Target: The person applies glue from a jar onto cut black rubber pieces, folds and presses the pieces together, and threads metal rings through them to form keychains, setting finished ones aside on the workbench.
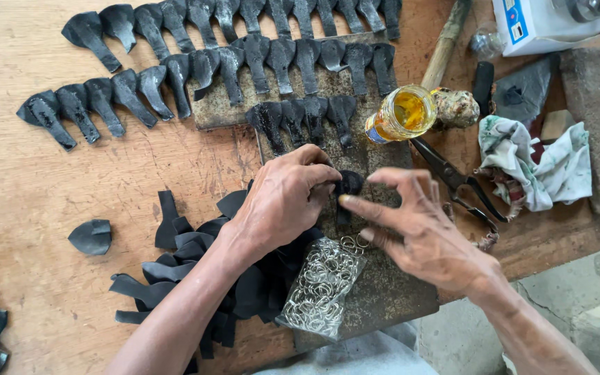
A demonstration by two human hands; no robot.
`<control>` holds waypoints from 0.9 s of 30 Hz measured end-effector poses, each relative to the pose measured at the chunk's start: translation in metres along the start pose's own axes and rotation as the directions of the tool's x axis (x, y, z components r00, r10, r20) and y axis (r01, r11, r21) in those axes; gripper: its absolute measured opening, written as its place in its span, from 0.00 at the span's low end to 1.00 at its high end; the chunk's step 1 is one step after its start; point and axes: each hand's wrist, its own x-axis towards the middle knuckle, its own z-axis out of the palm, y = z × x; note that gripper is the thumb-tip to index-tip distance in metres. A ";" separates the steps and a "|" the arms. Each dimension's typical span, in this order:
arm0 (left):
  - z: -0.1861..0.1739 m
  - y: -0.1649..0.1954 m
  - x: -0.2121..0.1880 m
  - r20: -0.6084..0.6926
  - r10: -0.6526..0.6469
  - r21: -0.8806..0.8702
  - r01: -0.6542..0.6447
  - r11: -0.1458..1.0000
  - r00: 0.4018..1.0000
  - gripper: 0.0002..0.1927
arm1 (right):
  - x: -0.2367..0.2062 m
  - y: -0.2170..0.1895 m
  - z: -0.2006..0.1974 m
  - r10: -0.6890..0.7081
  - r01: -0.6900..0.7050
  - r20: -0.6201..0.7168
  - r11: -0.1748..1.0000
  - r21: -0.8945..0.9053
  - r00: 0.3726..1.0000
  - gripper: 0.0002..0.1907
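Observation:
A small black leather piece (348,184) lies on a worn dark work slab (383,285), pinched between both hands. My left hand (282,198) presses its fingertips on the piece from the left. My right hand (418,229) touches it from the right with thumb and forefinger, other fingers spread. Just below the hands sits a clear bag of metal rings (321,285). A loose pile of black leather cutouts (196,271) lies under my left forearm.
Rows of folded black leather pieces (230,59) are laid across the wooden table (29,194). An open jar of yellow glue (403,113), black pliers (456,179), a crumpled rag (536,163), a wooden handle (446,42) and a white box (543,21) sit at right.

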 end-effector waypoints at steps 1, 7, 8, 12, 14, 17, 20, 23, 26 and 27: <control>0.000 0.000 0.001 -0.009 0.000 0.003 0.000 1.000 1.000 0.10 | -0.002 -0.003 0.000 -0.025 0.025 -0.002 1.000 -0.014 1.000 0.29; 0.001 0.002 0.002 -0.022 -0.066 -0.035 0.065 0.997 0.998 0.09 | -0.010 0.006 0.004 -0.211 0.198 -0.011 0.932 -0.304 0.977 0.40; 0.000 0.002 0.003 -0.017 -0.075 -0.030 0.075 0.997 0.997 0.09 | -0.010 0.010 0.006 -0.269 0.254 0.012 0.892 -0.375 0.963 0.44; 0.000 0.003 0.004 -0.025 -0.090 -0.042 0.089 0.995 0.996 0.09 | -0.013 0.015 0.005 -0.259 0.248 0.014 0.907 -0.340 0.966 0.46; 0.000 0.003 0.003 -0.025 -0.091 -0.030 0.091 0.995 0.996 0.11 | -0.013 0.014 0.004 -0.274 0.267 0.029 0.903 -0.336 0.961 0.46; 0.000 0.003 0.003 -0.039 -0.089 -0.024 0.089 0.996 0.995 0.12 | -0.015 0.012 -0.002 -0.252 0.264 0.080 0.904 -0.337 0.964 0.47; 0.002 0.001 0.004 -0.040 -0.080 -0.021 0.080 0.997 0.996 0.12 | -0.010 0.012 -0.004 -0.231 0.245 0.084 0.895 -0.374 0.969 0.50; 0.002 0.000 0.004 -0.027 -0.100 -0.022 0.099 0.995 0.995 0.12 | -0.011 0.007 -0.005 -0.258 0.276 0.102 0.930 -0.244 0.961 0.46; 0.001 0.000 0.003 -0.079 -0.054 -0.022 0.053 0.998 0.995 0.17 | -0.003 0.007 -0.007 -0.217 0.227 0.069 0.917 -0.328 0.974 0.49; 0.001 0.001 0.003 -0.102 -0.019 -0.019 0.017 1.000 0.995 0.20 | -0.002 0.006 -0.008 -0.192 0.203 0.067 0.912 -0.357 0.979 0.49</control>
